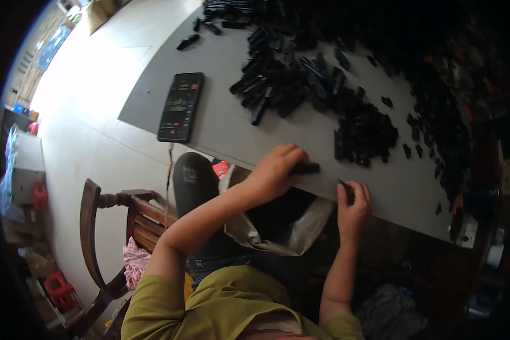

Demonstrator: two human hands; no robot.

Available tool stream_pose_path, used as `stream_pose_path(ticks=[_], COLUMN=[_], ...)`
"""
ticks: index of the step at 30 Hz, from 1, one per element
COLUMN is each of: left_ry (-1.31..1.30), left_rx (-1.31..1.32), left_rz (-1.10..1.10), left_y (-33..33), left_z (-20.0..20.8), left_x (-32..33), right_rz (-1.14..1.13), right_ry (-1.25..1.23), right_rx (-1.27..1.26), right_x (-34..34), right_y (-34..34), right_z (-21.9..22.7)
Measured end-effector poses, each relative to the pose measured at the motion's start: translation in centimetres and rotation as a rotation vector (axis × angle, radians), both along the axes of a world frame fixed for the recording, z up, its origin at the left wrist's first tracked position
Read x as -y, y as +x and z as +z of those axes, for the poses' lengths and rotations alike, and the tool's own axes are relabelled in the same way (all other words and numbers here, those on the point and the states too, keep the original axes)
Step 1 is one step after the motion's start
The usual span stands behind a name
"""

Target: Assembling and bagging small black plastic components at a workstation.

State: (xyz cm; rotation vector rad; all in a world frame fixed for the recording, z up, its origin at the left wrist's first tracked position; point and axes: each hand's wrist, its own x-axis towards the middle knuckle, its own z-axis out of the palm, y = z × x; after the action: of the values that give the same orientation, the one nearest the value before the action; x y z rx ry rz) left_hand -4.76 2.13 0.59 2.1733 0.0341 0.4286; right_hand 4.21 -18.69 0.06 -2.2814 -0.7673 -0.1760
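My left hand [279, 169] is over the table's near edge, its fingers closed round a short black cylindrical piece [307, 168] that points to the right. Just to the right, my right hand [354, 203] pinches a smaller dark piece [344, 186] between thumb and fingers. Beyond both hands lies a heap of long black plastic-looking parts [263, 93], with a pile of smaller black parts [371, 127] beside it. Between my legs, under the table edge, an open whitish sack [300, 233] has a dark inside whose contents I cannot make out.
A phone with its screen lit [181, 107] lies on the grey table [221, 127] near the left corner. More small black pieces [442, 133] run along the right side. A wooden chair [144, 212] with pink cloth [135, 263] stands at my left.
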Motion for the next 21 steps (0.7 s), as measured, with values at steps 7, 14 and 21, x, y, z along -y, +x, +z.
stream_pose_path(ticks=[7,14,21], left_ry=[-0.102,-0.199,-0.152], left_rx=[-0.060,-0.073,-0.127], left_rz=[-0.078,-0.182,-0.306], left_y=[0.0,0.7,1.0], left_z=[0.4,-0.3,0.2], left_x=[-0.6,-2.1,-1.9], right_rz=[0.262,0.398,0.498], right_ry=[0.281,0.038,0.080], right_rx=[-0.264,-0.148,-0.103], right_x=[-3.7,-2.4,-3.1], right_y=[-0.2,1.5,1.4], right_z=[0.9,1.6,0.3])
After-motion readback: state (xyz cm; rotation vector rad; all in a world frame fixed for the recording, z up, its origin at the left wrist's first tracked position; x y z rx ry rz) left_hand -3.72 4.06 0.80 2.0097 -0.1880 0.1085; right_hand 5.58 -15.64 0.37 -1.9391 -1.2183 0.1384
